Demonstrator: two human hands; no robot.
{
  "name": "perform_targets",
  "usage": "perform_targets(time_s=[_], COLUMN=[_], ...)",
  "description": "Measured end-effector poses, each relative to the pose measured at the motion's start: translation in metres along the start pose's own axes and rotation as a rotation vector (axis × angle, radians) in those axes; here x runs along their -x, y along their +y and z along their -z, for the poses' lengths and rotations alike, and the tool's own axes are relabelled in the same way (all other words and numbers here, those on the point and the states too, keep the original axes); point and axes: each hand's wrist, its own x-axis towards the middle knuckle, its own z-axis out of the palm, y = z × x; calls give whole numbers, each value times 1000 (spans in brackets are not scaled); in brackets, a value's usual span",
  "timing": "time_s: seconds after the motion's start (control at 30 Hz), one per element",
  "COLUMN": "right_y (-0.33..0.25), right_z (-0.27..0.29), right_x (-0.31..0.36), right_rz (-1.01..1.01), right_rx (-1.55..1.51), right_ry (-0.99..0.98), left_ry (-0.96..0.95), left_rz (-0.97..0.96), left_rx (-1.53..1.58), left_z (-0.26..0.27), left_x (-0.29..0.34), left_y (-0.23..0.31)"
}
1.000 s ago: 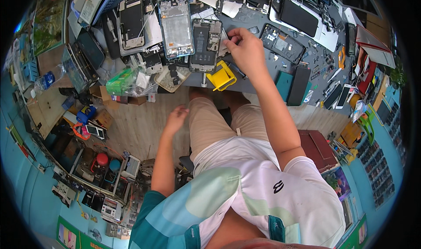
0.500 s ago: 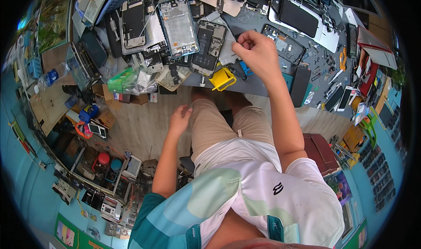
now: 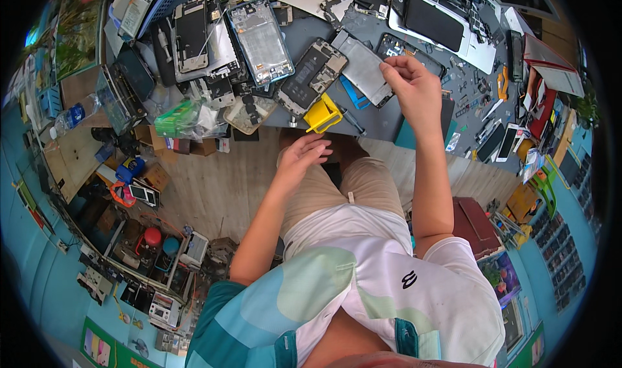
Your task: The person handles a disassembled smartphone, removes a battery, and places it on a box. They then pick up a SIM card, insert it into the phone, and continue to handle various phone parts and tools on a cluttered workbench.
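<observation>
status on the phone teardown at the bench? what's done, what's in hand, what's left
Done: several phones lie opened on the grey bench, including a blue-framed one. In hand: the right hand grips a flat grey panel; the left hand hovers empty over the lap. Left: an opened phone beside the panel shows bare internals, uncovered.

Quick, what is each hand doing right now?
Left hand: open, holding nothing, hovering over the knee below the table edge.
Right hand: fingers pinched on the grey phone panel over the table.
</observation>
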Motion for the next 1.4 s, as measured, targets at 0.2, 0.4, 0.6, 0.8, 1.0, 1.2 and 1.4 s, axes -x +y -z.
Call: perform_targets(time_s=[0.2,0.4,0.6,0.8,1.0,1.2,1.4], right_y=[6,8,10,33,40,47,43], right_z=[20,40,53,58,56,56,53], right_x=[1,6,16,32,41,45,49], right_rz=[-36,28,-90,-148,-154,-134,-135], right_rx=[-18,-131,-354,-364,-395,-446,-470], right_ry=[56,216,221,151,119,68,29], left_ry=[80,137,174,344,395,287,646], left_rz=[35,-71,-13,-171,-397,-717,-992], left_rx=[43,164,-9,-734,-882,-668,-935], left_z=[-14,-26,-59,-88,-78,-58,18], left_x=[-18,-18,-23,-37,-38,12,0], left_y=[3,-5,-28,1,-24,-11,10])
